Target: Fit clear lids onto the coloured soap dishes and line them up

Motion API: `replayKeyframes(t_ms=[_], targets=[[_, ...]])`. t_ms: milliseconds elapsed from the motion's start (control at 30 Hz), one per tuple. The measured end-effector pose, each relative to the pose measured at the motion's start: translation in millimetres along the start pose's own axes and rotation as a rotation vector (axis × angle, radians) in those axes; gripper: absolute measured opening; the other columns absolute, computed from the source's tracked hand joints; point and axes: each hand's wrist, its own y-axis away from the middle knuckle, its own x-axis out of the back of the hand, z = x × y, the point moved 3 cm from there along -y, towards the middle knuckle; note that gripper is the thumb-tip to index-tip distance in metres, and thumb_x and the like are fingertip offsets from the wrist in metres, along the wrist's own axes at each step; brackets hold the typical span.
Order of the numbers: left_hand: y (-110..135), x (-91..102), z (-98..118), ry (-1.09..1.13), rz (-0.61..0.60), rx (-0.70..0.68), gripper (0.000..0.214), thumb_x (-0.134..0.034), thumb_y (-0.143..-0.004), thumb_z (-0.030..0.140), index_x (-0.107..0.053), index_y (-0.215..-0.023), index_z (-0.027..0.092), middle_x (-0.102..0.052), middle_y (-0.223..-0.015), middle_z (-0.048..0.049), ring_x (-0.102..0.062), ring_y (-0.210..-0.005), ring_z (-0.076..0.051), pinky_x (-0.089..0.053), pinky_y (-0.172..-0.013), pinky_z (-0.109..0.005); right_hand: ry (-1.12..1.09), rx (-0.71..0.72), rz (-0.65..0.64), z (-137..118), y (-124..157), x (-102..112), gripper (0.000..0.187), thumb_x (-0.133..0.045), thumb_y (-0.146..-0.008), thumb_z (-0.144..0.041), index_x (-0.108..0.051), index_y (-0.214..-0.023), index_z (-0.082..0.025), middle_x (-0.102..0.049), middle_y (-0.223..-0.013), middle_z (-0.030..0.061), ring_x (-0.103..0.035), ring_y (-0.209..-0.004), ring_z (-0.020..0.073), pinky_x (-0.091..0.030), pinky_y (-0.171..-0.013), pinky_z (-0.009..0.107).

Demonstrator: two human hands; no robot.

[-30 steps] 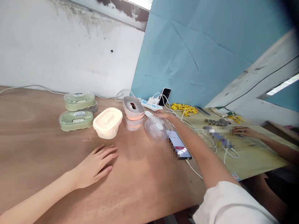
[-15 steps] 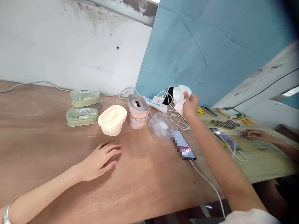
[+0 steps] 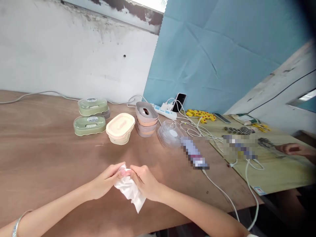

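"Where is the white tissue (image 3: 131,190) lying against the grip?"

"Its upper edge is sitting between the two hands, and the loose part is hanging below them, trailing off towards five o'clock."

"What are the hands doing?"

"The left hand (image 3: 105,181) is pinching it from nine o'clock and the right hand (image 3: 147,185) is pinching it from three, thumbs pressing against fingers. The tips are sitting so close together that I can't tell whether they're touching."

"Is the tissue resting on the table (image 3: 49,158)?"

"It's showing against the tabletop, but I can't tell whether its lower corner is touching."

"And around the hands?"

"Taking them as the clock's centre, the cream containers (image 3: 120,126) are standing near twelve, with two green boxes (image 3: 89,126) sitting at eleven. A grey stack (image 3: 146,120) is rising between twelve and one, clear lids (image 3: 170,135) are lying between one and two, and another person's hand (image 3: 295,149) is showing near three, well apart."
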Motion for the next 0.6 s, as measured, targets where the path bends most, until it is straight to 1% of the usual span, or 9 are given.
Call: replayKeyframes(t_ms=[100,233,333,400,467,500,533,567,600], targets=[[-2,3.5,-1,-0.072,0.07,-0.002,0.05,-0.034,-0.09,0.063,-0.03,-0.065,0.02,-0.028,-0.058,0.007,-0.023,-0.052,-0.009,-0.02,-0.047,-0.022,-0.119,-0.026,-0.11,4,0,1,0.029,-0.037,-0.093,-0.036,-0.032,-0.069,-0.021,-0.037,-0.06,-0.0056,-0.033,-0.052,0.0069,-0.027,-0.048,0.021],[-3,5.9,-1,-0.151,0.132,-0.026,0.05,-0.033,-0.091,0.061,-0.029,-0.064,0.02,-0.028,-0.057,0.0069,-0.024,-0.052,-0.009,-0.021,-0.047,-0.022,-0.289,-0.079,-0.268,7,-2,3,0.009,-0.042,-0.084,-0.017,-0.039,-0.078,-0.023,-0.045,-0.071,-0.004,-0.04,-0.06,0.0089,-0.035,-0.052,0.02],[-4,4.7,-2,-0.029,0.101,-0.018,0.045,-0.034,-0.092,0.06,-0.037,-0.073,0.019,-0.033,-0.063,0.0061,-0.028,-0.053,-0.009,-0.025,-0.047,-0.021,-0.315,-0.085,-0.316,2,-6,19,0.021,-0.04,-0.071,-0.005,-0.052,-0.081,-0.02,-0.051,-0.074,-0.0019,-0.046,-0.063,0.0097,-0.039,-0.055,0.02],[-4,3.9,-1,0.065,0.023,-0.008,0.039,-0.042,-0.09,0.058,-0.042,-0.089,0.019,-0.041,-0.072,0.0038,-0.036,-0.059,-0.01,-0.034,-0.052,-0.021,-0.216,-0.025,-0.266,-5,-9,44,0.028,-0.04,-0.067,-0.002,-0.061,-0.08,-0.016,-0.057,-0.078,0.0017,-0.051,-0.067,0.011,-0.041,-0.058,0.021],[-4,4.1,2,0.093,-0.059,0.012,0.037,-0.052,-0.088,0.052,-0.042,-0.102,0.019,-0.044,-0.081,0.002,-0.041,-0.067,-0.011,-0.04,-0.06,-0.023,-0.083,0.027,-0.098,-9,-14,81,0.033,-0.042,-0.069,-0.003,-0.069,-0.082,-0.015,-0.062,-0.087,0.0052,-0.057,-0.072,0.013,-0.043,-0.06,0.023],[-4,4.8,4,0.075,-0.084,0.029,0.034,-0.054,-0.088,0.048,-0.044,-0.102,0.019,-0.045,-0.081,0.002,-0.042,-0.068,-0.011,-0.04,-0.063,-0.024,0.0,0.041,0.049,-8,-18,105,0.036,-0.042,-0.068,-0.004,-0.071,-0.085,-0.017,-0.064,-0.091,0.0053,-0.059,-0.077,0.0144,-0.045,-0.063,0.024],[-4,5.7,5,0.041,-0.099,0.048,0.03,-0.054,-0.088,0.045,-0.046,-0.098,0.018,-0.045,-0.078,0.0027,-0.042,-0.067,-0.011,-0.039,-0.062,-0.024,0.099,0.046,0.252,-6,-23,131,0.037,-0.043,-0.068,-0.004,-0.073,-0.086,-0.019,-0.065,-0.095,0.0047,-0.059,-0.084,0.0163,-0.046,-0.069,0.026],[-4,6.6,6,-0.001,-0.103,0.065,0.025,-0.053,-0.089,0.042,-0.048,-0.091,0.017,-0.045,-0.073,0.0034,-0.042,-0.064,-0.01,-0.037,-0.061,-0.023,0.188,0.005,0.493,-1,-28,159,0.036,-0.044,-0.068,-0.005,-0.073,-0.084,-0.019,-0.066,-0.094,0.0039,-0.06,-0.087,0.0175,-0.046,-0.071,0.027],[-4,7.2,7,-0.044,-0.106,0.071,0.025,-0.051,-0.09,0.04,-0.049,-0.083,0.017,-0.045,-0.068,0.004,-0.04,-0.061,-0.01,-0.035,-0.058,-0.023,0.276,-0.108,0.681,8,-33,186,0.034,-0.044,-0.069,-0.006,-0.073,-0.082,-0.018,-0.067,-0.094,0.0029,-0.061,-0.088,0.0182,-0.047,-0.072,0.027]])
